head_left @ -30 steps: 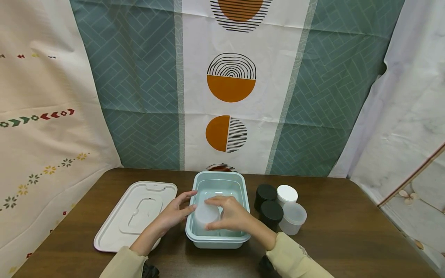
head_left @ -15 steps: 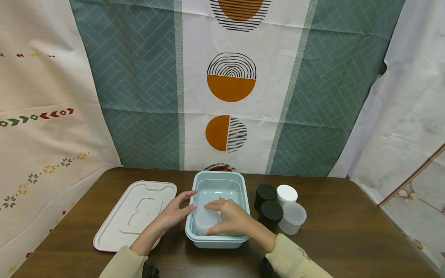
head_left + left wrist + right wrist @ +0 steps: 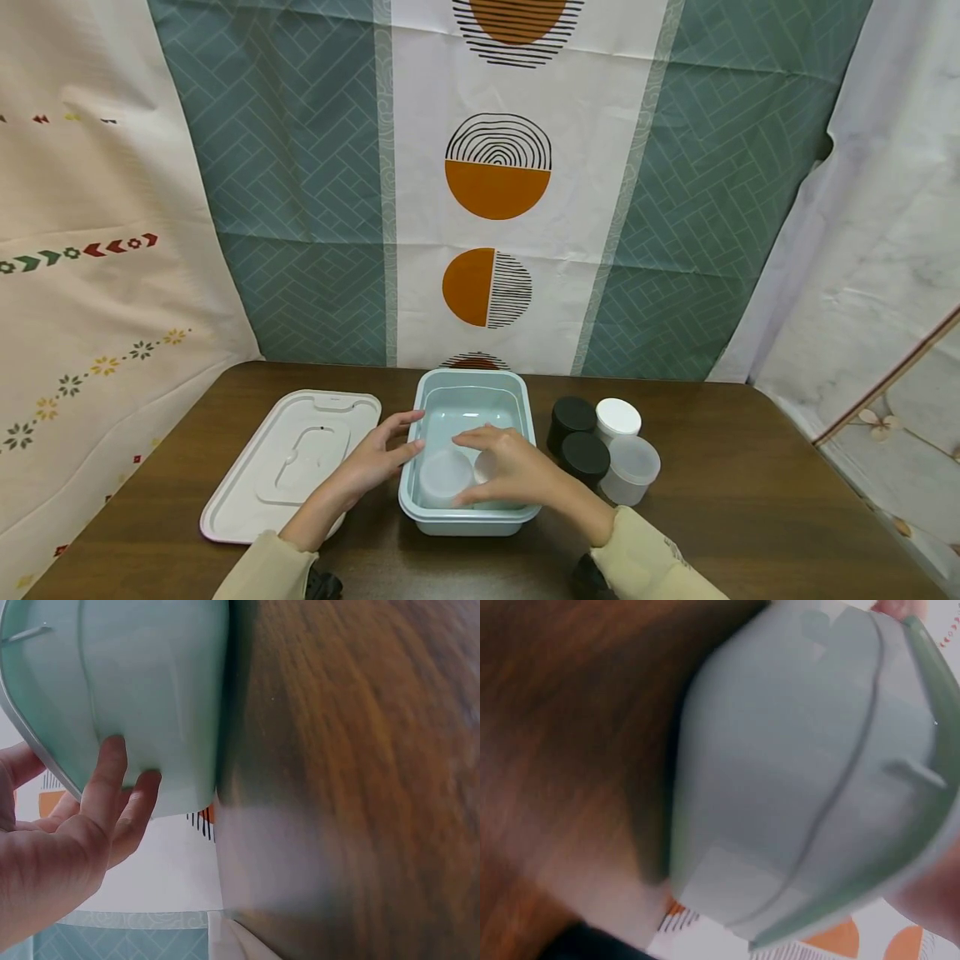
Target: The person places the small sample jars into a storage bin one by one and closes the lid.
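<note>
A light blue-green plastic box [image 3: 468,522] stands on the table. My left hand [image 3: 382,454] holds its left rim; in the left wrist view two fingertips lie on the outer wall and the thumb reaches over the rim. Inside, near the front left, is a round translucent white container [image 3: 446,477]. Just right of it, a white round thing [image 3: 483,467] shows partly beneath my right hand [image 3: 506,467]. That hand hovers in the box with thumb and fingers spread apart, and its palm hides what lies below. The right wrist view mostly shows the box's outer wall [image 3: 780,750].
On the right stand two black-lidded jars [image 3: 585,457], a white-lidded jar [image 3: 619,418] and a translucent jar [image 3: 632,471], close together. A flat white lid [image 3: 296,462] lies left of the box. The brown table [image 3: 720,500] ends at patterned cloths.
My right hand has shifted slightly right, off the translucent white container, which stays in the box's front left. More of the second white round thing shows. My left hand has stayed on the rim.
</note>
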`<state>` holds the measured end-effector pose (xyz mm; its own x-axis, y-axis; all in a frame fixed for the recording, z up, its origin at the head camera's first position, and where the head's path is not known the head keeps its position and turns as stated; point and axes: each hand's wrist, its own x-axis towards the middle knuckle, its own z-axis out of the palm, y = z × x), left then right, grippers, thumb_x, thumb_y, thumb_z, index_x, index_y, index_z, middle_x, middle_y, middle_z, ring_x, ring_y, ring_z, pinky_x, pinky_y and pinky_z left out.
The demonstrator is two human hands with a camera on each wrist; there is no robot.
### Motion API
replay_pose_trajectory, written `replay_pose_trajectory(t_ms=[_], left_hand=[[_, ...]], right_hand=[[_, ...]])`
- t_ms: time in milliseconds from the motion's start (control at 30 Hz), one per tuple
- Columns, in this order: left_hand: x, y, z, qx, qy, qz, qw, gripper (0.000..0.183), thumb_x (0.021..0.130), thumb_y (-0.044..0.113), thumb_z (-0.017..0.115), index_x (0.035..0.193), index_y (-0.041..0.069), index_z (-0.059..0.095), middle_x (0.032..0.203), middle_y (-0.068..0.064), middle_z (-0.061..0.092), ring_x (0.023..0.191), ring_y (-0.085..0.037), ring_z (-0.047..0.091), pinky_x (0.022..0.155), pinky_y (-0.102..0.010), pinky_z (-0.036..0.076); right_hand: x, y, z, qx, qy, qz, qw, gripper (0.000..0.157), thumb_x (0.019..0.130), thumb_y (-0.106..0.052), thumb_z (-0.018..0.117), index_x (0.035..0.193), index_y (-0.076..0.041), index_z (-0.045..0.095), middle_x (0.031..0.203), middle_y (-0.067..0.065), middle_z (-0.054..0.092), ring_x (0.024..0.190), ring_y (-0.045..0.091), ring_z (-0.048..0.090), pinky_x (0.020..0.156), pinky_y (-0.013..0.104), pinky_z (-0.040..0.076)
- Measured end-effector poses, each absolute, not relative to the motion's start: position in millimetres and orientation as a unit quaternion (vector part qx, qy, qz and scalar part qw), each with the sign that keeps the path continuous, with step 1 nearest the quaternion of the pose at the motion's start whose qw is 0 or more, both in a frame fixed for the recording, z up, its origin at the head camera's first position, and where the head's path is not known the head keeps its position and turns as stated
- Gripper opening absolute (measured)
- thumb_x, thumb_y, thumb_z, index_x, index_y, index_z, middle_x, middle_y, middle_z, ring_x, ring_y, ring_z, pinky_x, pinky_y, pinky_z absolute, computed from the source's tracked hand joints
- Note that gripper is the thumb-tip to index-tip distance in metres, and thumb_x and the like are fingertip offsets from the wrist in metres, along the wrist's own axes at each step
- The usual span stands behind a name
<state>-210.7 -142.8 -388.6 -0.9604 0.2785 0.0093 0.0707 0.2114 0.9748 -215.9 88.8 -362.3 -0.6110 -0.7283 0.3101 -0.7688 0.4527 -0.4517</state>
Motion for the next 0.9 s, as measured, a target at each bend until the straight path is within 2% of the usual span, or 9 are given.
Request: replay_pose_trajectory(t_ms=[533, 833, 900], left_hand=[[-211, -142, -388, 0.093, 0.778, 0.617, 0.08, 0.049, 0.091, 0.016, 0.056, 0.135, 0.006, 0.038, 0.135, -0.026, 0.035, 0.12, -0.038, 0.042, 0.082, -0.044, 0.049], [-211, -143, -388, 0.098, 0.776, 0.617, 0.083, 0.05, 0.091, 0.016, 0.055, 0.136, 0.004, 0.036, 0.136, -0.026, 0.034, 0.12, -0.038, 0.041, 0.081, -0.043, 0.049], [-211, -143, -387, 0.099, 0.776, 0.618, 0.084, 0.05, 0.091, 0.017, 0.056, 0.136, 0.004, 0.036, 0.136, -0.026, 0.034, 0.121, -0.038, 0.041, 0.082, -0.043, 0.049]], right_hand=[[-216, 154, -342, 0.391, -0.853, 0.324, 0.119, 0.062, 0.067, -0.027, 0.081, 0.117, 0.002, 0.059, 0.116, 0.011, 0.061, 0.107, 0.026, 0.057, 0.085, 0.039, 0.048], [-217, 201, -343, 0.349, -0.864, 0.317, 0.178, 0.061, 0.064, -0.021, 0.082, 0.117, 0.001, 0.06, 0.116, 0.009, 0.061, 0.106, 0.026, 0.057, 0.083, 0.038, 0.048], [-217, 212, -344, 0.334, -0.87, 0.309, 0.188, 0.061, 0.064, -0.021, 0.083, 0.117, 0.0, 0.06, 0.116, 0.008, 0.061, 0.106, 0.025, 0.057, 0.084, 0.034, 0.047]])
